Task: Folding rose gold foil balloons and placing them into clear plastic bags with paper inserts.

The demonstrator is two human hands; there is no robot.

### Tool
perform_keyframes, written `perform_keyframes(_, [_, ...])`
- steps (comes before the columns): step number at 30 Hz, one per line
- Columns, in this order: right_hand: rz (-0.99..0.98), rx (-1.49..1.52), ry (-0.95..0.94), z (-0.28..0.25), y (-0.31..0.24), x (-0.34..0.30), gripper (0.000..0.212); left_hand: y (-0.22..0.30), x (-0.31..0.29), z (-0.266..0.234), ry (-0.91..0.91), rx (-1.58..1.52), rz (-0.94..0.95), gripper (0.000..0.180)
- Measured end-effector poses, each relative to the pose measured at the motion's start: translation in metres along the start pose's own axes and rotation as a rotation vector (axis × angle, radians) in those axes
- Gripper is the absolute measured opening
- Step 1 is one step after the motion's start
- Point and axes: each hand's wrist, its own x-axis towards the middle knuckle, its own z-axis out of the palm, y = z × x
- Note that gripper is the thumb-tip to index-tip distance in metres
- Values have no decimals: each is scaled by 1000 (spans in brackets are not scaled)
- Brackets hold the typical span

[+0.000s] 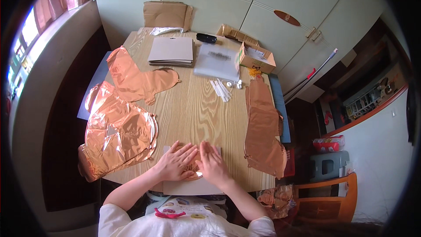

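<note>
At the near edge of the table, both my hands lie flat, pressing on a small folded piece of copper-coloured foil point(192, 170) that rests on a grey-brown card sheet point(188, 187). My left hand point(176, 163) has its fingers stretched up and to the right. Beside it, my right hand point(213, 165) is held flat with fingers extended. The hands hide most of the foil. To the left is a pile of shiny copper foil balloons point(120, 127), uninflated, with another flat foil balloon point(140, 79) behind it. More flat foil balloons point(263, 127) lie along the right edge.
Farther back are a stack of card sheets point(170, 50), clear plastic bags point(215, 63), several white tubes point(220, 90), a black case point(206, 38) and an open cardboard box point(258, 58). A wooden chair point(351, 197) with crumpled foil point(277, 199) beside it stands at the right.
</note>
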Motion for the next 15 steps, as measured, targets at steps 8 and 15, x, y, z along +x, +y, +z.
perform_keyframes(8, [76, -57, -131, 26, -2, -13, 61, 2, 0, -2, -26, 40, -76, 86])
perform_keyframes(15, [118, -72, -179, 18, 4, -16, 76, 3, -10, -5, -42, 57, -218, 95])
